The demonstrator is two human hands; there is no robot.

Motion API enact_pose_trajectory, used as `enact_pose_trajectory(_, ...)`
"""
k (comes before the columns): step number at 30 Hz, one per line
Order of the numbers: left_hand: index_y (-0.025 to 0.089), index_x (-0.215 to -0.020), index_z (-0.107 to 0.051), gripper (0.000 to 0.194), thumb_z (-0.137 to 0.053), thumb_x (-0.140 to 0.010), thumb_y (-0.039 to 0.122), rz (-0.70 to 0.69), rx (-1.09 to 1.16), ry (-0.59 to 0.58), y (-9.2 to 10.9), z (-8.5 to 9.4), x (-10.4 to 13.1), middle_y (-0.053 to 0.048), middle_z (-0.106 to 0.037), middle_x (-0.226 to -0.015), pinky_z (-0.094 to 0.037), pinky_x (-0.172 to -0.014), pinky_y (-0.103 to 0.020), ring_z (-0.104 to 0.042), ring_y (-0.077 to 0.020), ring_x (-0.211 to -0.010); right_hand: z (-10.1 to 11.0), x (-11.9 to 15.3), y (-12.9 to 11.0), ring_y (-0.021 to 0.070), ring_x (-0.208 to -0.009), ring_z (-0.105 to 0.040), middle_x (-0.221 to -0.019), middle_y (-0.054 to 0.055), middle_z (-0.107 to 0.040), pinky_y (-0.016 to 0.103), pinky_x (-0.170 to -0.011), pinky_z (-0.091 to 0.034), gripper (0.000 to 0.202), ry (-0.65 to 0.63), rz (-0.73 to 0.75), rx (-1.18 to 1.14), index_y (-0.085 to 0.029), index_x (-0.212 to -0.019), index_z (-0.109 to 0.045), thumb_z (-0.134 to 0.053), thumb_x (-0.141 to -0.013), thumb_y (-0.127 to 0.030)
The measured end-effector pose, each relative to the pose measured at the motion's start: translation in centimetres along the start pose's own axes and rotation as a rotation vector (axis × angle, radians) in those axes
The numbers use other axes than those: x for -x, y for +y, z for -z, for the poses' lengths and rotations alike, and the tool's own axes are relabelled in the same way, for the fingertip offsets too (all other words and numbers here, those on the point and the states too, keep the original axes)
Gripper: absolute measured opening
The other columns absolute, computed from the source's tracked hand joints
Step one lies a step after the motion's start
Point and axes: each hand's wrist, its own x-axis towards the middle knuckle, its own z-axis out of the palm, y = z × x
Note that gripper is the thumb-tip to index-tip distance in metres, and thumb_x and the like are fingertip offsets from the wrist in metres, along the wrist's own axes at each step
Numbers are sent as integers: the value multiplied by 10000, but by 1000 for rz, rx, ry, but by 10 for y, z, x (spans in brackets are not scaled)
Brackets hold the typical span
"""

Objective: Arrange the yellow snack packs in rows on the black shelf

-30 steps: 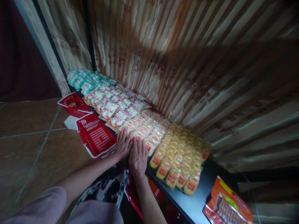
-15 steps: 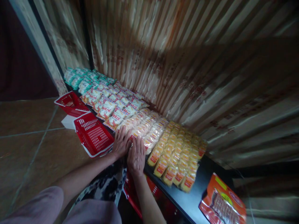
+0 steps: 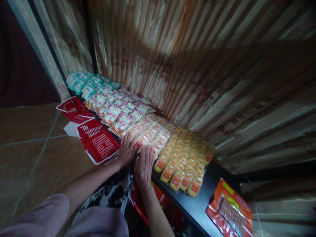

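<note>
Rows of clear-wrapped pale buns (image 3: 148,133) lie mid-shelf. My left hand (image 3: 127,151) rests against the front end of their left rows, fingers extended. Just to its right, my right hand (image 3: 144,166) touches the front ends of the neighbouring rows, its fingers stretched out too. Neither hand is wrapped round a packet. Right of the pale buns are rows of yellow packaged cakes (image 3: 184,158). To the left lie white and red snack bags (image 3: 123,120), and beyond them green and white bags (image 3: 82,84).
Two red baskets (image 3: 98,141) (image 3: 75,108) stand on the floor left of the black shelf (image 3: 195,205), near a white box (image 3: 71,129). An orange packet (image 3: 230,207) lies at the shelf's right end. Behind it hangs a pleated brown curtain (image 3: 172,59). More red baskets sit below the shelf.
The view has shifted slightly, so the shelf goods appear a little further left and up. Both hands remain at the front of the pale bun rows.
</note>
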Motion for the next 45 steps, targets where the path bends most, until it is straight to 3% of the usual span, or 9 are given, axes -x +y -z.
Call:
enact_pose_trajectory(5,146,-1458,-285,514,-347,-981,326,-6,3,-1,-1,-1,1,-175,-116,-1567,-200,-1133,-567,-41,-315,-1455,-1,1,1,314,-1446,-88,-1505,216,-301,589,-1084,-272,583,16,4,-2,-112,-1489,-209,-374,-939,-208)
enact_pose_trajectory(17,126,-1466,-275,527,-335,-982,326,-24,-12,10,-5,-7,0,-184,-84,-1570,-185,-1138,-548,-59,-325,-1452,-3,1,0,337,-1438,-100,-1488,243,-310,596,-1074,-272,509,15,-22,47,-66,-1407,-377,-409,-921,-210)
enact_pose_trajectory(23,141,-1471,-269,533,-341,-977,329,-27,1,15,-6,-6,0,-172,-73,-1574,-180,-1140,-551,-63,-324,-1453,-4,1,0,337,-1442,-92,-1512,224,-277,618,-1064,-270,541,25,-23,29,-102,-1449,-318,-388,-924,-211)
enact_pose_trajectory(39,133,-1461,-296,527,-343,-974,328,-9,1,-18,-7,-2,-4,-163,-115,-1571,-184,-1148,-528,-73,-320,-1453,-5,-4,-7,329,-1424,-181,-1452,249,-375,580,-1072,-275,487,-14,-68,76,-60,-1387,-415,-384,-940,-251)
enact_pose_trajectory(45,156,-1468,-286,529,-351,-973,331,-2,17,-29,-7,-1,-4,-140,-128,-1573,-182,-1149,-531,-74,-311,-1454,-7,-5,-7,325,-1427,-179,-1492,228,-321,595,-1069,-268,508,-7,-84,38,-91,-1428,-362,-362,-945,-248)
